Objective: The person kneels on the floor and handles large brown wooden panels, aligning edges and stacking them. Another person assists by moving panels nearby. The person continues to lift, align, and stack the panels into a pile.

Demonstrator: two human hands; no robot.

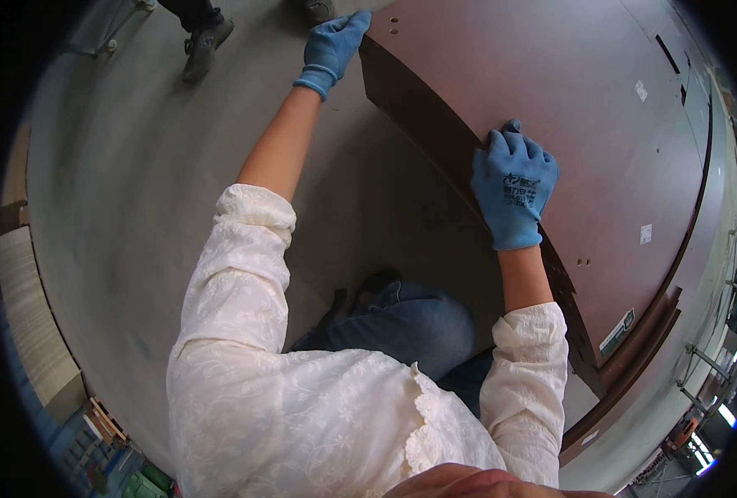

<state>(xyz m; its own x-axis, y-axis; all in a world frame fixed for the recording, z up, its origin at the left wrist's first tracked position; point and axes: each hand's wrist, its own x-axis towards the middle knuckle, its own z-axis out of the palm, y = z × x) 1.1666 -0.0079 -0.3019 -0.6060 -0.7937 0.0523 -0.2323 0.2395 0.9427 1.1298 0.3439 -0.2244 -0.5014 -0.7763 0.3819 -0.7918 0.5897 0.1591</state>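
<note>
A large reddish-brown board (609, 141) lies on top of a stack, its dark side running diagonally below it. My left hand (333, 51), in a blue work glove, is stretched out to the board's far left corner, with its fingers closed on that corner. My right hand (515, 184), gloved the same way, sits at the near long edge. Its fingers are bent over the board's top face, and the thumb is by the edge. Small paired holes (583, 261) and white stickers (646, 234) mark the face.
Another person's dark shoe (208, 50) stands on the grey floor (144, 207) at the far left. More brown boards (646, 353) show at the right of the stack. Pale wood-grain boards (41, 307) lie at the left edge. Metal racks (709, 365) stand at the far right.
</note>
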